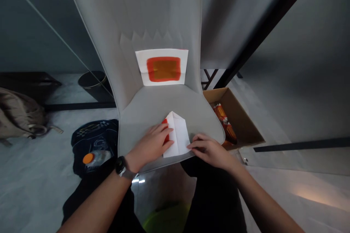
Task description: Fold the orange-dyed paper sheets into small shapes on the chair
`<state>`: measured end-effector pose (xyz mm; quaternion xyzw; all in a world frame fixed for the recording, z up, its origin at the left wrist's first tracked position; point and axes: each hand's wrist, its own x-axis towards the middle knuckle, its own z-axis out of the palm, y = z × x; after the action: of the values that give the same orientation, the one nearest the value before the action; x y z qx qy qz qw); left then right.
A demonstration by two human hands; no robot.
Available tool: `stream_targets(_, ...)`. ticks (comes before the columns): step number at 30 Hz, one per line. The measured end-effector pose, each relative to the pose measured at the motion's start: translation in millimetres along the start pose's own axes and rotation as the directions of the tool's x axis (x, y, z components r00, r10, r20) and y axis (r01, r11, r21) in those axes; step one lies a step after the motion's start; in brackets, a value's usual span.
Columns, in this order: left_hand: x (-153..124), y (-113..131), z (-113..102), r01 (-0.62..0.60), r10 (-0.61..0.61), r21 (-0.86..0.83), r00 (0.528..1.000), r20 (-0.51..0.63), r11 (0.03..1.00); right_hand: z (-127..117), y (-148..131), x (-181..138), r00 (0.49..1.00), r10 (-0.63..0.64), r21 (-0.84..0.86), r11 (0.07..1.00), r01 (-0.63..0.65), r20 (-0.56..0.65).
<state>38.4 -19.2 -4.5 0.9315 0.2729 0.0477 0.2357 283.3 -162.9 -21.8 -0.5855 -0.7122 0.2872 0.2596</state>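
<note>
A folded white paper with a red underside lies on the seat of a grey chair. My left hand lies flat on the paper's left part, fingers stretched out and pressing it down. My right hand touches the paper's lower right edge with fingertips held together. A second sheet, white with an orange-red square, leans upright against the chair's backrest. A dark watch sits on my left wrist.
An open cardboard box holding orange packets stands right of the chair. A dark bag with an orange-capped bottle lies on the floor to the left. A black bin and a beige backpack are farther left.
</note>
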Motion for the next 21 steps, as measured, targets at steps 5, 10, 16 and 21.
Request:
stream_targets(5, 16.4, -20.7, 6.5, -0.048, 0.041, 0.062, 0.994, 0.106, 0.997, 2.2, -7.1, 9.3, 0.998, -0.057, 0.052, 0.997, 0.057, 0.000)
stream_targets(10, 13.3, -17.3, 4.8, -0.054, 0.047, 0.098, 0.996, 0.070, 0.994, 3.1, -5.6, 23.3, 0.994, -0.102, -0.013, 0.995, 0.102, -0.030)
stream_targets(16, 0.1, 5.0, 1.7, -0.038, 0.031, 0.111, 0.997, 0.065, 0.993, 8.0, -1.1, 43.1, 0.994, -0.104, 0.059, 0.993, 0.106, -0.028)
stream_targets(21, 2.2, 2.2, 3.7, -0.057, 0.055, 0.069, 0.998, 0.035, 0.996, 20.6, 4.2, 50.4, 0.992, -0.079, 0.071, 0.994, 0.087, -0.097)
